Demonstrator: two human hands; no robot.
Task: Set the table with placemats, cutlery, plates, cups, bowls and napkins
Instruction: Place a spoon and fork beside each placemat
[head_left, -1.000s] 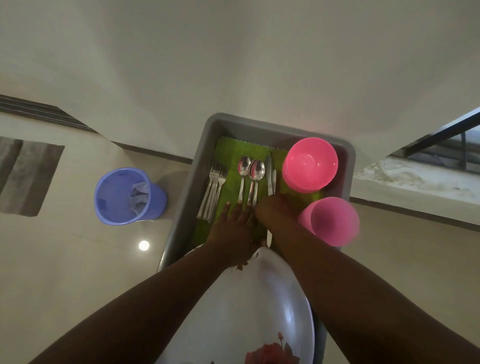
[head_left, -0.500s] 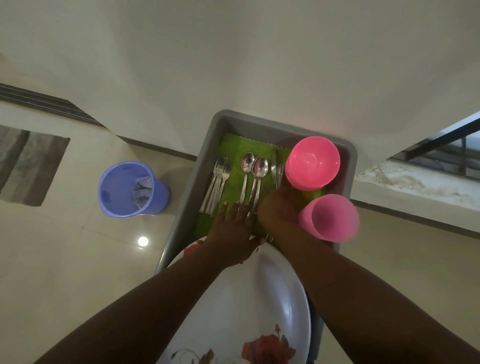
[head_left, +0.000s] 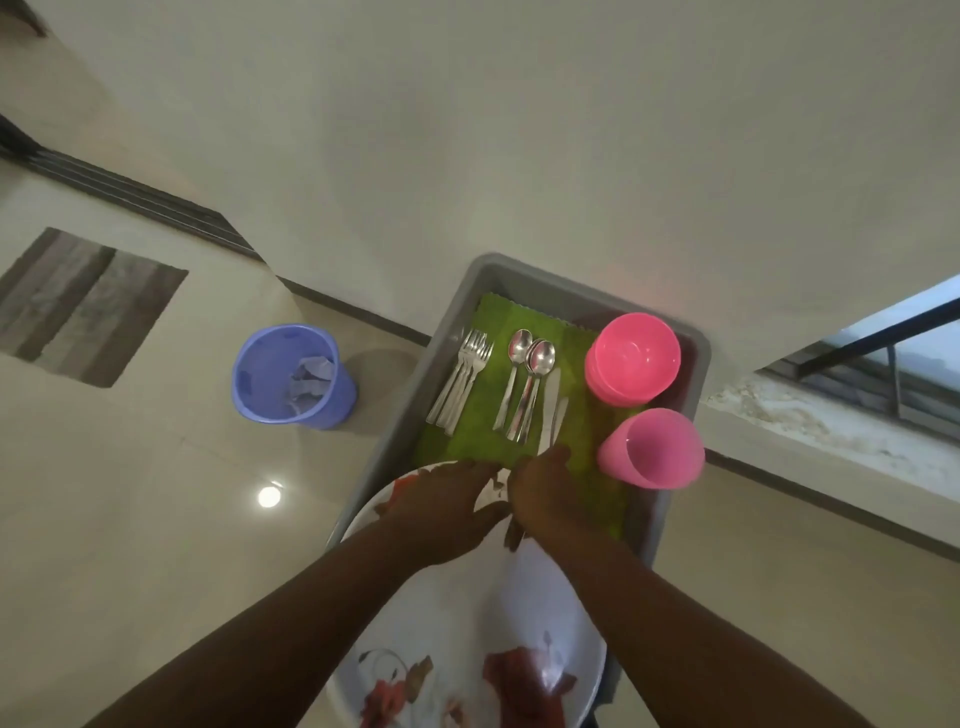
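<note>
A grey tub (head_left: 451, 332) holds a green placemat (head_left: 582, 415). On the mat lie several forks (head_left: 462, 382), spoons (head_left: 527, 387) and two knives (head_left: 551, 410). Stacked pink bowls (head_left: 632, 364) and a pink cup (head_left: 652, 449) stand along the tub's right side. A white plate with red flowers (head_left: 467, 623) covers the tub's near end. My left hand (head_left: 444, 512) lies flat on the plate's far rim, fingers pointing right. Beside it, my right hand (head_left: 548, 496) is closed over the knives' handle ends, which it hides.
A blue waste bin (head_left: 291, 376) with crumpled paper stands on the tiled floor left of the tub. A white wall rises right behind the tub. A striped mat (head_left: 83, 306) lies far left, and a window ledge (head_left: 831, 415) runs on the right.
Both hands have drawn back toward me, from the cutlery to the plate's far rim. The knives have slid back with my right hand, away from the pink bowls.
</note>
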